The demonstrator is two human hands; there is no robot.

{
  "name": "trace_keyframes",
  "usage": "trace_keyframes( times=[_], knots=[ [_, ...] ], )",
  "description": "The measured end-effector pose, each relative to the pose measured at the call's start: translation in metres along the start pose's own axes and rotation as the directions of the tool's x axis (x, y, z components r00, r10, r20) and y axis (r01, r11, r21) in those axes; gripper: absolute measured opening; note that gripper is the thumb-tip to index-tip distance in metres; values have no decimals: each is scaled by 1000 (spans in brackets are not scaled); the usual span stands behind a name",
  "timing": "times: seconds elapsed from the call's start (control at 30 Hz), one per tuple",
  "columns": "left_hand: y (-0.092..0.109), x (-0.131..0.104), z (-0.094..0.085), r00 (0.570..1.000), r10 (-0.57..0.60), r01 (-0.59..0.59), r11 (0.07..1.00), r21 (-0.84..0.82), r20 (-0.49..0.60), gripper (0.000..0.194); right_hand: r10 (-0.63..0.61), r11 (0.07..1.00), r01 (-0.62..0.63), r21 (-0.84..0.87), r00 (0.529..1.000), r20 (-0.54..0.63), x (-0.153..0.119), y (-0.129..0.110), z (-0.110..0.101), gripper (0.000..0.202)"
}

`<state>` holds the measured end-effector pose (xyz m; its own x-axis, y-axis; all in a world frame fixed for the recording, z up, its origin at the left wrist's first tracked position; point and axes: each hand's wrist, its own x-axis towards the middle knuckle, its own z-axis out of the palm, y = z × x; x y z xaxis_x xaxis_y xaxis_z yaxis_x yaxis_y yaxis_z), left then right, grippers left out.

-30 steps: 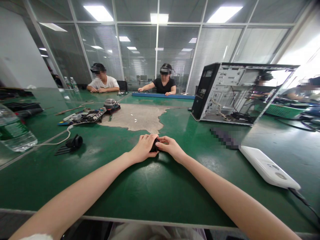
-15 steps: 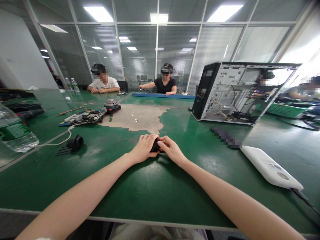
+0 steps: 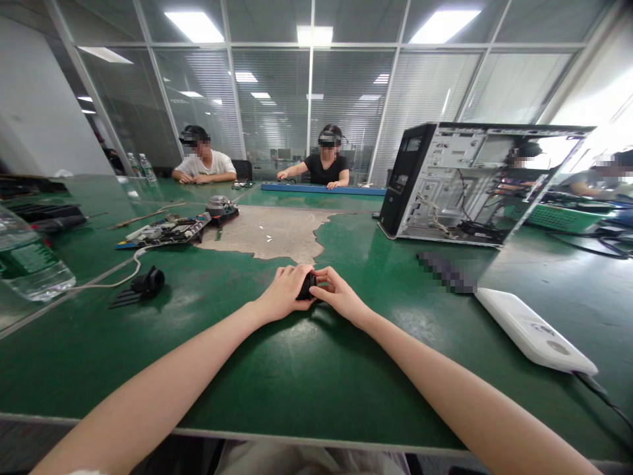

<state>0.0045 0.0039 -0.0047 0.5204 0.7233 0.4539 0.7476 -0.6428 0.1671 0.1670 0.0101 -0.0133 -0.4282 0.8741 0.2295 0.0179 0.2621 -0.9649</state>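
Note:
My left hand [image 3: 284, 293] is wrapped round a small black part [image 3: 307, 287] just above the green table [image 3: 297, 389]. From the right, my right hand [image 3: 336, 295] closes its thumb and fingers on the same part's right side. The fingers cover much of the part, so its full shape is hidden. Off to the left lies a black piece with long prongs [image 3: 143, 285]. A circuit board [image 3: 168, 231] with a round metal piece [image 3: 221, 207] beside it lies farther back on the left.
An open computer case [image 3: 410, 185] stands at the back right. A white power bank [image 3: 539, 333] with a cable lies at right, by a dark pixelated object [image 3: 448, 272]. A plastic bottle [image 3: 32, 260] is at far left. Two people sit across the table, others at right.
The thumb and fingers of my right hand have shifted slightly on the black part, and a little more of it shows. My left hand has hardly moved.

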Motion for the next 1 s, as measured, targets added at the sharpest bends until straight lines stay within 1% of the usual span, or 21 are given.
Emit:
trace_keyframes(
  times=[0.1, 0.23, 0.37, 0.5, 0.57, 0.67, 0.77, 0.87, 1.0],
  knots=[
    [0, 0, 0, 1000, 0, 0, 1000, 3, 3, 56, -22, 1000, 21, 13, 1000, 22, -2, -1, 1, 29],
    [-1, 0, 0, 1000, 8, -8, 1000, 10, -3, 56, -22, 1000, 22, 21, 1000, -19, -1, -2, 3, 23],
    [-1, 0, 0, 1000, 8, -8, 1000, 18, -2, 56, 4, 1000, -3, 29, 999, -35, -1, -3, 3, 26],
    [-1, 0, 0, 1000, 4, -4, 1000, 24, 2, 55, 47, 999, -47, -9, 996, -72, -1, -5, 2, 29],
    [-1, 0, 0, 1000, 6, -6, 1000, 29, 1, 55, 50, 998, -51, -21, 997, -56, -1, -5, 1, 28],
    [-1, 0, 0, 1000, 11, -11, 999, 34, -1, 55, 26, 1000, -26, -3, 1000, -10, -1, -4, 0, 26],
    [-2, 0, 0, 1000, 12, -12, 999, 34, 0, 56, -29, 999, 29, 21, 1000, 8, 0, 0, 0, 29],
    [-2, 0, 1, 1000, 10, -9, 999, 31, -4, 56, -66, 997, 65, 31, 998, 4, 0, 0, 0, 26],
    [-2, 0, 2, 1000, 4, -4, 1000, 16, -13, 55, -56, 998, 56, 30, 998, -16, 0, -3, 1, 22]
  ],
)
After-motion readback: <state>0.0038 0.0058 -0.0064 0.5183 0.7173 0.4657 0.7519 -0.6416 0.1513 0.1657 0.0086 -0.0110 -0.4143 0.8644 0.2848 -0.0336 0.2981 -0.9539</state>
